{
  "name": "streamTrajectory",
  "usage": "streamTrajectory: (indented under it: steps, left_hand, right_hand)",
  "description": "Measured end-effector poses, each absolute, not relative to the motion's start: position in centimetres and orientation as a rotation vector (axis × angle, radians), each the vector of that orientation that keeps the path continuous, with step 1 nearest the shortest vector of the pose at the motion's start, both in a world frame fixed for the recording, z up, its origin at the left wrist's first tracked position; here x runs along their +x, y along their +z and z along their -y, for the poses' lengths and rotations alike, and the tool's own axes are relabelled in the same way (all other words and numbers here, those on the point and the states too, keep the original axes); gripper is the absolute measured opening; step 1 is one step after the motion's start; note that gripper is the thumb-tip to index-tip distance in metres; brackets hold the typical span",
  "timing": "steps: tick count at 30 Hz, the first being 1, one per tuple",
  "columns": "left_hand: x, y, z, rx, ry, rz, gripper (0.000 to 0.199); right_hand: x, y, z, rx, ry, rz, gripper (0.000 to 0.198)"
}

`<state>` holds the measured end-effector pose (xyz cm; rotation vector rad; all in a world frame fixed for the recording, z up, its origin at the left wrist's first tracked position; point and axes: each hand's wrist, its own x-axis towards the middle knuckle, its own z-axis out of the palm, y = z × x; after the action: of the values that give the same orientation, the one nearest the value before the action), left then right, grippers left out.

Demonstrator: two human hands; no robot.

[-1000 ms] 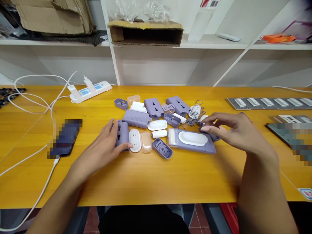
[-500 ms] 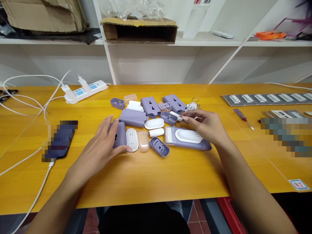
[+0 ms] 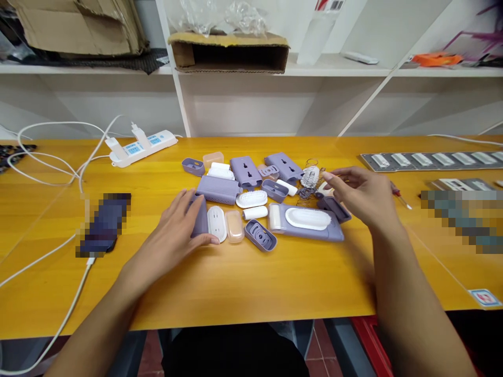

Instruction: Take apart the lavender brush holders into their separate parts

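Note:
My left hand rests over a purple plastic case, fingers spread, with the thumb by a white oval piece. Beside these lie a clear peach-tinted box and a small purple oval tray. At the right of the pile, my right hand hovers with bent, parted fingers, and I see nothing held. Below its fingertips are tangled dark coils, a white oval brush and a dark purple holder. A long purple case with a white oval inset lies just in front.
A phone on a charging cable lies at left, near a white power strip. To the right are a screwdriver, partly hidden by my hand, and a long strip of white modules. Shelves with a cardboard box stand behind.
My right hand has moved right, away from the white roller and long case, uncovering the coils, brush and dark purple holder. My left hand stays on the purple case. The view has shifted slightly.

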<state>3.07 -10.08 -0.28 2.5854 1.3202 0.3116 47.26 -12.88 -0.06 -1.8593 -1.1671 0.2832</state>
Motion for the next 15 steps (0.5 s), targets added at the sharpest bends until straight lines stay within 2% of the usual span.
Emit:
streamTrajectory:
  steps: [5,7,11,13,15]
  left_hand:
    - [4.4,-1.7,10.3,2.678,0.185,-1.255,0.102]
    - [5.5,-2.0,10.6,2.741,0.132,-1.314,0.105]
    - [7.4,-2.0,11.1,2.856,0.068,-1.389,0.103]
    - [8.0,-2.0,11.2,2.881,0.088,-1.408,0.104]
    - [8.4,-2.3,11.4,2.895,0.165,-1.431,0.107]
  right_hand:
    - [46.6,0.9,14.5,-1.693,0.524,1.614,0.042]
    - [46.6,0.9,15.0,-1.678,0.571,1.885,0.054]
    - [46.4,0.3,15.9,-1.631,0.543,2.294,0.094]
    - [46.0,-0.2,16.1,-1.662,0.516,2.353,0.093]
    - [45.5,-0.7,16.0,-1.705,0.478,2.368,0.081]
